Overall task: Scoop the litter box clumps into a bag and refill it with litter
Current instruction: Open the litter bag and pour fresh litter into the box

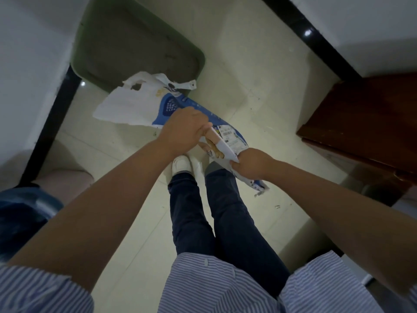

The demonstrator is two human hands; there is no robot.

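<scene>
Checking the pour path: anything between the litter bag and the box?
Nothing visible. Both hands, left and right, hold the litter bag, its torn white end lying at the green box's near rim. Only bare floor beside them.

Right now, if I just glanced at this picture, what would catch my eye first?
Probably the blue-and-white printed litter bag at the centre, held over the pale tiled floor by both hands: the left hand grips its middle and the right hand pinches its near end. Beyond it, against the white wall, sits the green plastic litter box filled with grey litter.
</scene>
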